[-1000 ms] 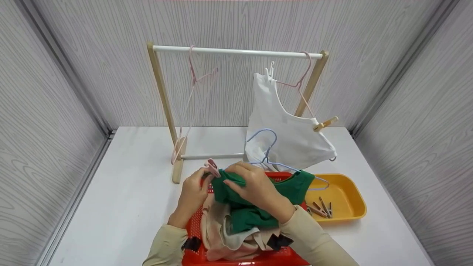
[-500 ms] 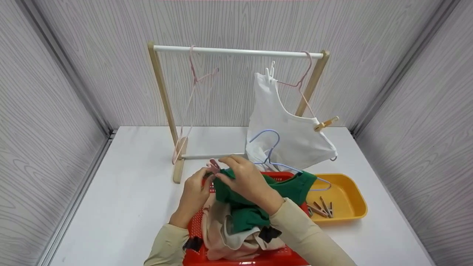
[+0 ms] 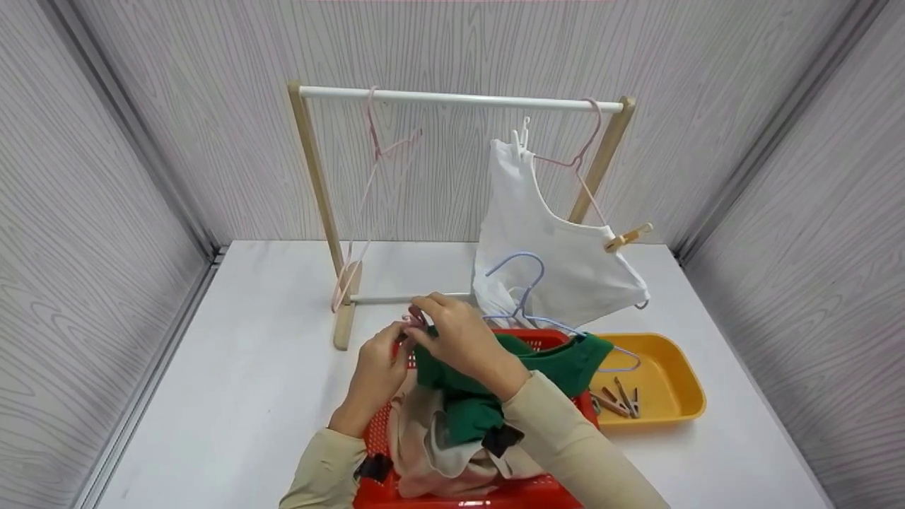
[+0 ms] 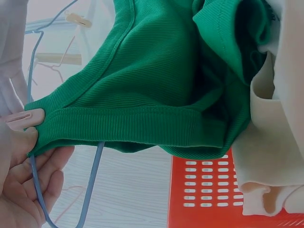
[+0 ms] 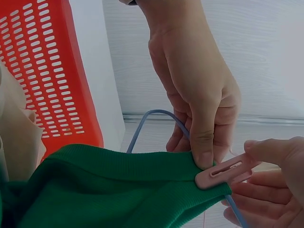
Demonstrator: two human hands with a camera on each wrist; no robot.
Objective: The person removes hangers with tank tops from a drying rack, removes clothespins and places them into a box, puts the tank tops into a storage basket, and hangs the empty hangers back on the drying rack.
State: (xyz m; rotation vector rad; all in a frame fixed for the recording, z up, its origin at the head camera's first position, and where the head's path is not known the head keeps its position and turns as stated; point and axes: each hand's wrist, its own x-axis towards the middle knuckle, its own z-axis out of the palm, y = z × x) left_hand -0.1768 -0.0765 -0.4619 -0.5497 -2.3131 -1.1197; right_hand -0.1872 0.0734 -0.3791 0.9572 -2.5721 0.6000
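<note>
A green ribbed garment [image 4: 156,76], like a tank top, hangs on a blue hanger [image 3: 522,311] above the red basket. My left hand [image 3: 375,375] pinches the garment's left strap and the hanger under it, the thumb pressed on the cloth in the right wrist view. A pink clothespin [image 5: 225,171] sits over the strap end. My right hand [image 5: 280,164] pinches its handle end between thumb and fingers. In the head view the hands meet at the strap and partly cover the clothespin.
The red basket [image 3: 378,424] holds beige clothes [image 3: 417,459]. A yellow tray [image 3: 664,382] with several clothespins [image 3: 622,399] stands to the right. Behind is a wooden rack [image 3: 452,97] with a pink hanger [image 3: 371,155] and a white top [image 3: 544,247] pegged on another hanger.
My right hand has moved left and slightly up from the green cloth onto the pink clothespin. The garment and blue hanger have shifted slightly right; my left hand still holds the strap.
</note>
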